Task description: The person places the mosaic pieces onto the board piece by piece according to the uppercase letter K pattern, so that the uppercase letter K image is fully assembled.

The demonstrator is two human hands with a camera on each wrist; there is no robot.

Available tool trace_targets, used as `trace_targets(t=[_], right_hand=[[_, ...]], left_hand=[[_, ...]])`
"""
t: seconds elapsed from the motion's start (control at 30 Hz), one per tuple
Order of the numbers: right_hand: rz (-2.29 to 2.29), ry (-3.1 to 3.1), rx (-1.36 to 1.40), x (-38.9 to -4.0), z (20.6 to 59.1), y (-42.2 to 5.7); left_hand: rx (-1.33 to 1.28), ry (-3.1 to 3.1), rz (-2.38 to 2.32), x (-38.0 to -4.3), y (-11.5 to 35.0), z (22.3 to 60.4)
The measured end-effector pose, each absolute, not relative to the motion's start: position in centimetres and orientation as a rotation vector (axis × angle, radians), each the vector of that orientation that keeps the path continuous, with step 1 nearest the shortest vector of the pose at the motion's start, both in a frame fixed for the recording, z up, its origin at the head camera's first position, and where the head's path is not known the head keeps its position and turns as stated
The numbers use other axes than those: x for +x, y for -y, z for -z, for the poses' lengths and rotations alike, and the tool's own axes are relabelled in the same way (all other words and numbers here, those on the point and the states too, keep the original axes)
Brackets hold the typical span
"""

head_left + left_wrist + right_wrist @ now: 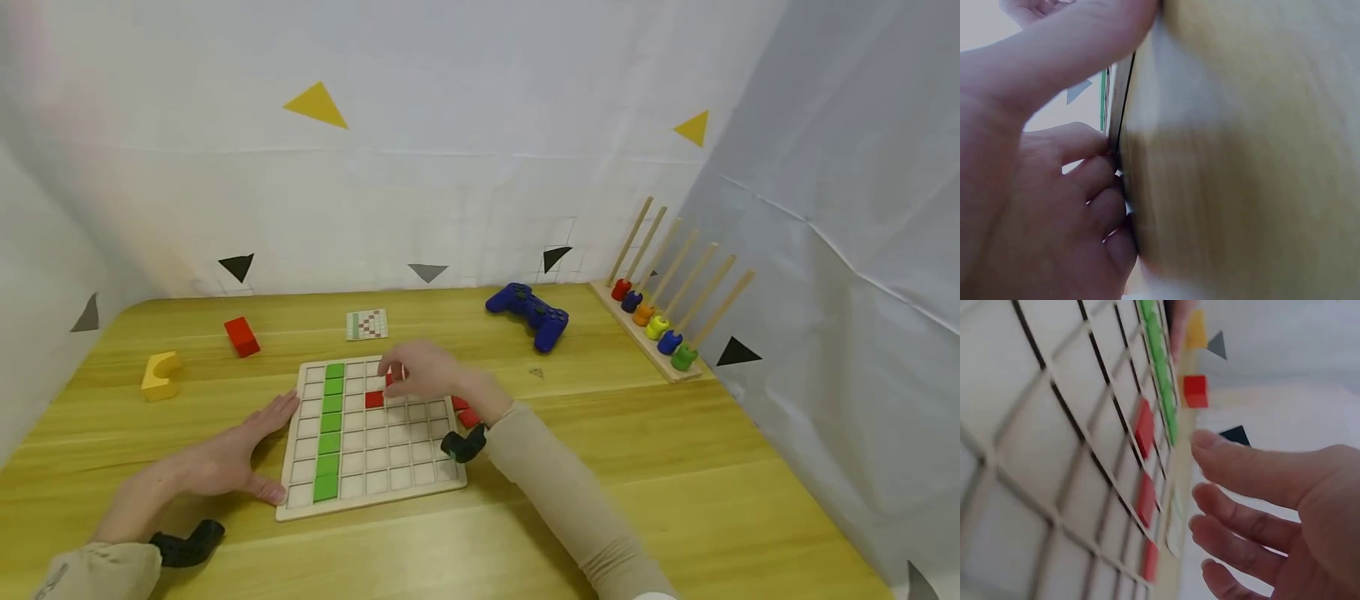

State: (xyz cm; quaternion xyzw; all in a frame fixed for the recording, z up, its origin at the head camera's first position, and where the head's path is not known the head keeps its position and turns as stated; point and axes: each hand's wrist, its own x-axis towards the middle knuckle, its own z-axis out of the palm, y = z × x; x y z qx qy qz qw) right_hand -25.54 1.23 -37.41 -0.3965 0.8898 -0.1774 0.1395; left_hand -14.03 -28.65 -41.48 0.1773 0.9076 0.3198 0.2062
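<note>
A wooden grid board [375, 458] lies on the table with a column of green tiles [330, 423] along its left part. My left hand [225, 460] rests at the board's left edge, thumb near the front corner and fingers farther back. Over the far part of the board hovers my right hand [427, 371], fingers loosely bent and nothing between them in the right wrist view. Just below it, a red tile [374, 400] sits in a cell; the right wrist view shows further red tiles [1146, 500] in a diagonal line. Loose red tiles [469, 417] lie beyond the board's right edge, partly behind my right wrist.
A small pattern card [367, 325] lies behind the board. At the left are a red block [242, 337] and a yellow arch block [160, 377]. A blue game controller [528, 314] and a peg stand with coloured beads [645, 315] are toward the back right.
</note>
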Motion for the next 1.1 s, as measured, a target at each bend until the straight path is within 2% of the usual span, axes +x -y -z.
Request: trace_targets(t=[0.23,0.57,1.1], right_hand=[[0.677,-2.523,-1.151,-26.7,36.5,-5.2],[0.650,-2.629,-1.037,-27.4,38.0,-10.2],[0.570,-2.584,-1.072,-28.2,39.4,-11.6]], left_hand=[[0.507,-2.535,-0.906,-14.2,28.8,41.4],[0.502,-2.524,-0.894,-14.2,28.8,41.7],[0.509,-2.535,-0.909,-14.2,28.8,42.0]])
